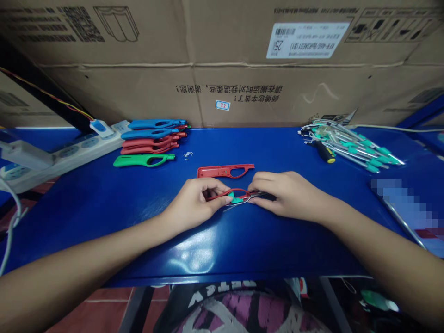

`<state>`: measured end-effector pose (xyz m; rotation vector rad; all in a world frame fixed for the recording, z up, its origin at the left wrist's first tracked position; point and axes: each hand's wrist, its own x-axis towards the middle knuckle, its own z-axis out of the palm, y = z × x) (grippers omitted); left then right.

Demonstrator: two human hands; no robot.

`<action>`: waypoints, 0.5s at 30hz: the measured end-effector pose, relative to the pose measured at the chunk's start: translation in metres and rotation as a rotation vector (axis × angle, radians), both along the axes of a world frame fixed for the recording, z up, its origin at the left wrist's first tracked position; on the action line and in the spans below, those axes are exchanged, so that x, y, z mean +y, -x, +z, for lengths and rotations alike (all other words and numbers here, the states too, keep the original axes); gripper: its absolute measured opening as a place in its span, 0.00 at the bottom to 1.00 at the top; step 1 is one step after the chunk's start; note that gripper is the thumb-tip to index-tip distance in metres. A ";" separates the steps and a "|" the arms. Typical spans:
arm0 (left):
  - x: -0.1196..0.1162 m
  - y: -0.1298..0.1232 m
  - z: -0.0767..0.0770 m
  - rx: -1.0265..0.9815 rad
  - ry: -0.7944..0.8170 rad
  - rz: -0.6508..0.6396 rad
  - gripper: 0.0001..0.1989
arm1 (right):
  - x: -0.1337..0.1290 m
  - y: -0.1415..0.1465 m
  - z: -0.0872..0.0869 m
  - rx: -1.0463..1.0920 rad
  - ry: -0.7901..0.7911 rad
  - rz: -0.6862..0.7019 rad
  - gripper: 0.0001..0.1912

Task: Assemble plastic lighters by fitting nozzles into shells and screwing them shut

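My left hand (194,199) is closed round one end of a red lighter shell half (239,189), thumb and fingers pinching it above the table. A green trigger piece (236,200) with a white wire sits at the shell's loop, beside my left fingertips. My right hand (287,192) is closed at the loop's other end, fingers pinching a thin metal tube that is mostly hidden by them. Just beyond both hands, a second red lighter shell half (211,171) lies on the table with its inner side showing.
Blue, red and green lighter shells (144,160) lie at the left, near small screws (188,155) and a white power strip (69,152). Metal tubes with green parts (367,148) are piled at the right, beside a black-and-yellow screwdriver (325,152). Cardboard (236,69) stands behind the blue table (138,249).
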<state>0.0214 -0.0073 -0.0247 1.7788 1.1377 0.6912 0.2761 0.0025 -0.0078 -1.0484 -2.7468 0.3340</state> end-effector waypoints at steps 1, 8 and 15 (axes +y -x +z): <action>0.000 0.000 0.000 -0.002 0.007 -0.002 0.08 | 0.001 -0.001 0.000 0.008 0.019 0.007 0.07; 0.004 0.002 -0.002 0.040 -0.138 -0.092 0.08 | 0.002 0.000 0.001 0.070 0.118 -0.078 0.04; 0.003 0.008 -0.002 0.212 -0.527 -0.196 0.16 | 0.004 -0.008 0.011 0.110 0.286 -0.131 0.05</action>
